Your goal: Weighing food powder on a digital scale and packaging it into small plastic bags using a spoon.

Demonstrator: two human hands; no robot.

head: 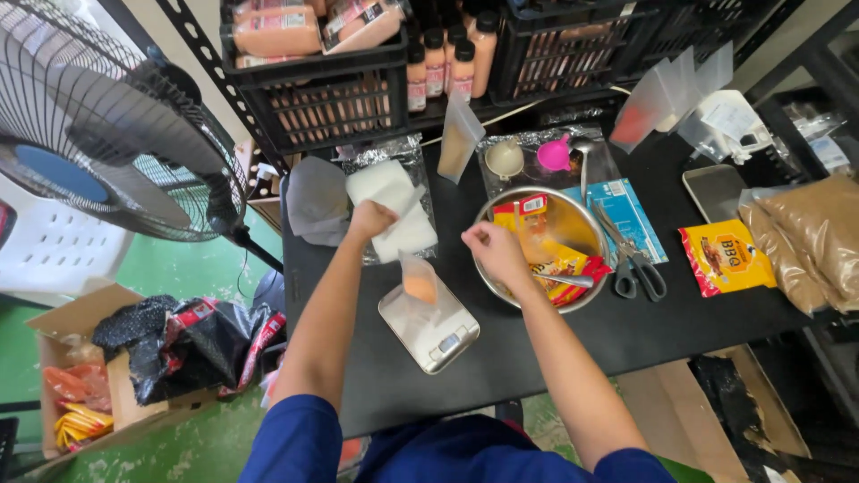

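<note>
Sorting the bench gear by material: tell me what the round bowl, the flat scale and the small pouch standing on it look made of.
Round bowl: looks like stainless steel, polished, given its silver rim and bright reflections.
Flat scale: a brushed silver top, probably metal, though plastic with a metallic finish is possible.
Small pouch: clear, glossy plastic film, since orange powder shows through it.

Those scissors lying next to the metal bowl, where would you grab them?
By the dark loop handles. The scissors lie flat beside the bowl, handles toward the table's near edge, blades pointing away, so come from above on the near side.
</note>
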